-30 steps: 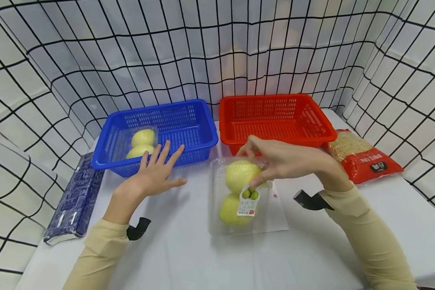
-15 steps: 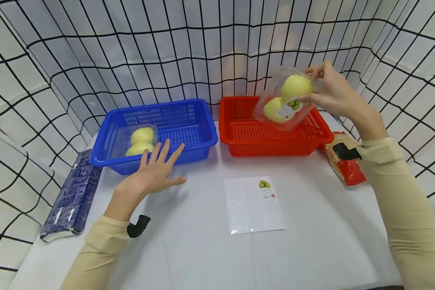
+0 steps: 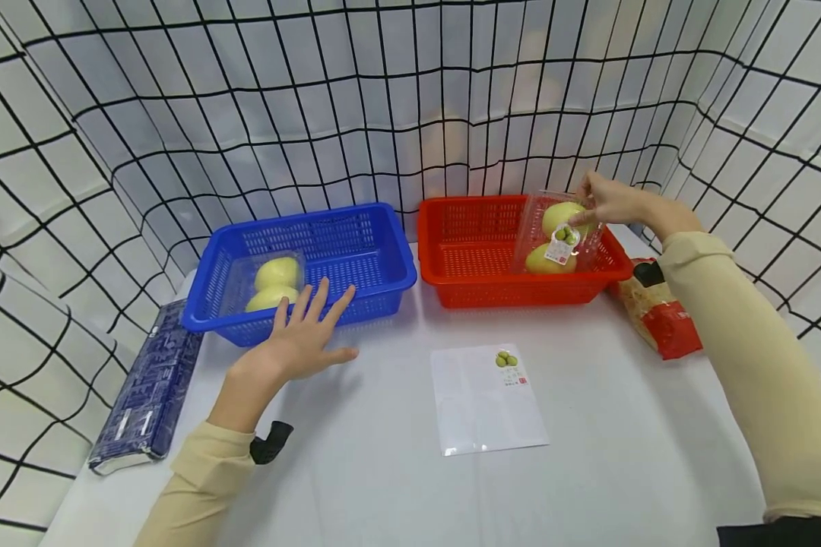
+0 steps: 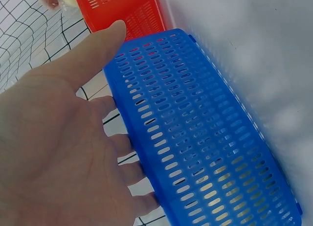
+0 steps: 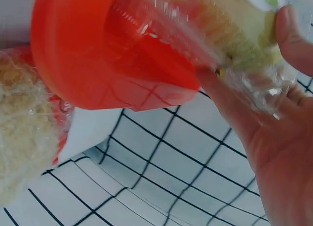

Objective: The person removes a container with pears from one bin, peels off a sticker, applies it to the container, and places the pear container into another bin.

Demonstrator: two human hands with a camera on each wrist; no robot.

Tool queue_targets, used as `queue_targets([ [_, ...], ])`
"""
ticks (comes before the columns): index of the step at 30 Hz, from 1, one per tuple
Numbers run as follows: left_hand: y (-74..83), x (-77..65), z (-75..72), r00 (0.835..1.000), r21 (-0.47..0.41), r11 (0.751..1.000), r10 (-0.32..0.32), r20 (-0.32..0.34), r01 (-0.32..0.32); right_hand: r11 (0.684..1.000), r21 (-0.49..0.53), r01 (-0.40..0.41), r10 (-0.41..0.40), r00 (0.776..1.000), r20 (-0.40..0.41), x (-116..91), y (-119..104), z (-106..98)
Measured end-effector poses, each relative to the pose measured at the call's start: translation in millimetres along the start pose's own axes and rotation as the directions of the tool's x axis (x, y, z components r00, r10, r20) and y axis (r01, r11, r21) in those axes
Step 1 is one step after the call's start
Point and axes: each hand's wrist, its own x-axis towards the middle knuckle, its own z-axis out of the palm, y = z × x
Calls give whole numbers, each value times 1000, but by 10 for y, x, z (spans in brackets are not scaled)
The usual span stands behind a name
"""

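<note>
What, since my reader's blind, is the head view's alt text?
Right hand holds a clear plastic pack of round yellow fruits at a red plastic basket; left hand is spread near a blue plastic basket, similar pack inside.

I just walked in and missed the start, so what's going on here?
A person's right hand grips a clear pack with two pale fruits in it, tilted at the right end of the red basket; whether it touches the bottom, I can't tell. The left hand is spread at the front of the blue basket, where a second pack lies. A sheet lies on the table in front of the red basket.
</note>
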Motion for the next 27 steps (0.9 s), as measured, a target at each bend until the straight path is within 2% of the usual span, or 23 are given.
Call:
queue_targets([
  [3,-29,-29,8,1000,-9,1000,3,-6,-3,998,68,-17,11,997,78,52,-8,28],
  [6,-81,-34,33,1000,-11,1000,7,-25,-7,994,106,-15,2,993,121,108,-52,40],
  [10,-121,-37,30,999,-18,1000,8,-42,-9,999,45,-17,12,992,124,179,-112,55],
  [15,-115,-48,-3,1000,-18,1000,16,-18,-17,998,-41,-37,43,985,170,247,-136,120],
  [19,-78,-43,-23,1000,-14,1000,25,-13,-26,992,-110,-64,90,965,248,276,-81,195],
  [23,-54,-32,-42,1000,-16,1000,22,-7,-22,976,-177,-125,176,935,308,281,-39,239],
  [27,-57,5,-17,1000,2,1000,6,-3,-6,972,-203,-120,182,930,320,251,-32,233],
])
